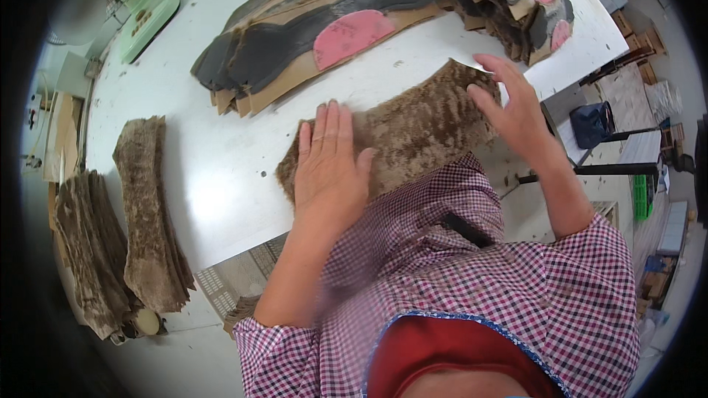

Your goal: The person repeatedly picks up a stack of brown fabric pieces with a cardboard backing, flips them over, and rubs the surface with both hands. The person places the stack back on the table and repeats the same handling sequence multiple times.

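Observation:
A brown mottled fur piece (pixel 428 129) lies pile side up along the near edge of the white table, against the checked apron. My left hand (pixel 328 158) rests flat on its left end, fingers stretched out and thumb apart. At the right end is my right hand (pixel 512 107), its thumb and fingers apart around the piece's far right corner; some of its fingers are hidden. Beyond the fur piece, a fanned stack of dark grey and tan panels (pixel 295 44) carries a pink half-round patch (pixel 350 38).
Two stacks of brown fur strips, one (pixel 144 210) on the table's left side and another (pixel 92 250) farther left, lie lengthwise. A second heap of fur-edged panels (pixel 509 4) sits at the far right. A green-rimmed tray (pixel 151 21) stands at the far left.

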A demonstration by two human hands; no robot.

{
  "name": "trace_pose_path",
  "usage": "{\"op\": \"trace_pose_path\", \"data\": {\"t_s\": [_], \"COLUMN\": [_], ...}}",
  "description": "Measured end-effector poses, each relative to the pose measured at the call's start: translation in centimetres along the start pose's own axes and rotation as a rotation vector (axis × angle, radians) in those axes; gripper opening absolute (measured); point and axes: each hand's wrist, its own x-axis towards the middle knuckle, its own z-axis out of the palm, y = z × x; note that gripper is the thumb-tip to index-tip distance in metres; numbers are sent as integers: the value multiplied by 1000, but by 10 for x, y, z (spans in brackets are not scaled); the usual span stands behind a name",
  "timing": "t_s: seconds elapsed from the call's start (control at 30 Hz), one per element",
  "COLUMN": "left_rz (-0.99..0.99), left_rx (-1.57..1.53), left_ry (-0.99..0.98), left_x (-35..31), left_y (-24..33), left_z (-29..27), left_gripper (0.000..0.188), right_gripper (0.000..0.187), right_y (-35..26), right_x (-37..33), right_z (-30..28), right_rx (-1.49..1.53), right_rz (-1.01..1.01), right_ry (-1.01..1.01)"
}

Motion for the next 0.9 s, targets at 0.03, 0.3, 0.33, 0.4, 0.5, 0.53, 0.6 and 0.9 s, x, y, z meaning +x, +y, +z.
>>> {"op": "trace_pose_path", "data": {"t_s": [0.03,0.3,0.33,0.4,0.5,0.53,0.6,0.9], "left_rz": [0,20,24,38,43,45,52,248], "left_rx": [36,90,76,104,116,114,115,-39], "left_ry": [-21,-58,-52,-73,-85,-76,-75,-161], "left_x": [0,-3,-4,-5,-5,-3,-3,20], "left_y": [-1,-1,-1,1,2,1,2,40], "left_z": [-2,-7,-8,-12,-13,-13,-13,-15], "left_gripper": [59,66,66,65,65,66,67,67], "right_gripper": [35,39,28,20,13,12,12,6], "right_y": [14,39,35,34,58,64,67,70], "right_x": [2,24,26,21,12,13,11,16], "right_z": [-2,-7,-9,-3,20,24,29,28], "right_rx": [-52,344,451,290,120,71,91,62], "right_rz": [53,478,565,262,-8,-73,-21,57], "right_ry": [-34,-431,-420,-262,-144,-119,-92,-96]}}
